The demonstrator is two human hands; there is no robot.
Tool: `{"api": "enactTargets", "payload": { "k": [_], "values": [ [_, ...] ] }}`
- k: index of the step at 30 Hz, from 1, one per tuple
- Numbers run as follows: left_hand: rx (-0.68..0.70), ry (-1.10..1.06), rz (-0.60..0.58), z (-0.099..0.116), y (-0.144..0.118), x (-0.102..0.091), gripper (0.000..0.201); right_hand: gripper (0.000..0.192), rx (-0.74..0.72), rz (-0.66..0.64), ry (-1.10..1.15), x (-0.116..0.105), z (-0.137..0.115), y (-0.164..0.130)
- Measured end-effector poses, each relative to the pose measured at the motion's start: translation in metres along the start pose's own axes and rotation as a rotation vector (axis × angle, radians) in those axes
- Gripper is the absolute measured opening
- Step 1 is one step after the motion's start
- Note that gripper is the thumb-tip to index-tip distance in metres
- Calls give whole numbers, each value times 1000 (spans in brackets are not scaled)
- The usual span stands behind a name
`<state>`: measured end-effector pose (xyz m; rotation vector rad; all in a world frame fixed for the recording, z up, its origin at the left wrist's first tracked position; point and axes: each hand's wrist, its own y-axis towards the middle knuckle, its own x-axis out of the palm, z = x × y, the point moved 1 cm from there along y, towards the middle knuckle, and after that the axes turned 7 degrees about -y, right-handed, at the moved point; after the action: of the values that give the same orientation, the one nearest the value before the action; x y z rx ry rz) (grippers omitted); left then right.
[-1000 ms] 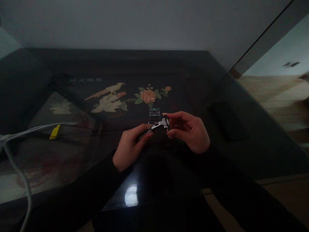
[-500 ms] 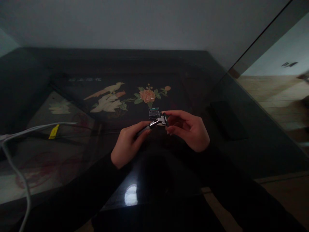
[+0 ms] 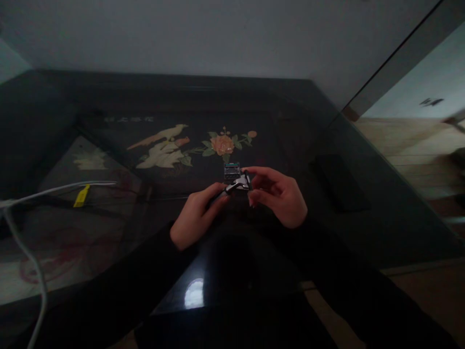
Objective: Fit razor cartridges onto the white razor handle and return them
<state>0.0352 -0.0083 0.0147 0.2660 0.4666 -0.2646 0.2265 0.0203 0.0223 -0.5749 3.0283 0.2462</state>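
A razor (image 3: 238, 182) with a shiny metal neck is held between both hands over the dark tabletop. My left hand (image 3: 198, 213) is closed around its dark handle, thumb on top. At the other end, my right hand (image 3: 278, 194) has thumb and fingers closed on the edges of the dark razor head (image 3: 248, 181), which stands nearly upright. Just beyond the razor lies a small clear case (image 3: 232, 170) with a green strip at its back edge. The lower part of the case is partly covered by the razor.
A flat black object (image 3: 341, 183) lies to the right on the glossy table (image 3: 290, 116). At the left, a white cable (image 3: 27, 249) with a yellow tag (image 3: 81, 196) crosses the surface. Bird and flower pictures (image 3: 222, 144) show in the tabletop, and a wall (image 3: 174, 36) stands behind.
My right hand has shifted slightly left, and my left hand slightly right. Both keep their hold on the razor, whose head has turned a little.
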Motion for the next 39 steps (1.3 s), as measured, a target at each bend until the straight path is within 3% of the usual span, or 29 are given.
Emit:
{"api": "enactTargets", "payload": {
  "k": [5, 13, 17, 21, 24, 30, 39],
  "values": [
    [8, -12, -12, 0, 0, 1, 22, 47, -4, -28, 70, 1, 2, 1],
    [-80, -18, -104, -3, 5, -5, 25, 37, 41, -63, -352, -18, -7, 6],
    [-205, -308, -135, -4, 3, 0, 26, 37, -2, -46, -342, -17, -7, 6],
    [-359, -850, -179, -1, -2, 9, 26, 42, -162, 67, -370, -12, -11, 1],
    [-438, -1050, -259, 5, -7, 14, 22, 34, -301, 156, -453, -7, -14, -3],
    [-494, -1183, -359, 12, -13, 24, 24, 11, -417, 253, -589, 1, -18, -8],
    [-484, -1198, -364, 7, -14, 27, 26, 9, -450, 278, -606, 2, -22, -12]
  ]
}}
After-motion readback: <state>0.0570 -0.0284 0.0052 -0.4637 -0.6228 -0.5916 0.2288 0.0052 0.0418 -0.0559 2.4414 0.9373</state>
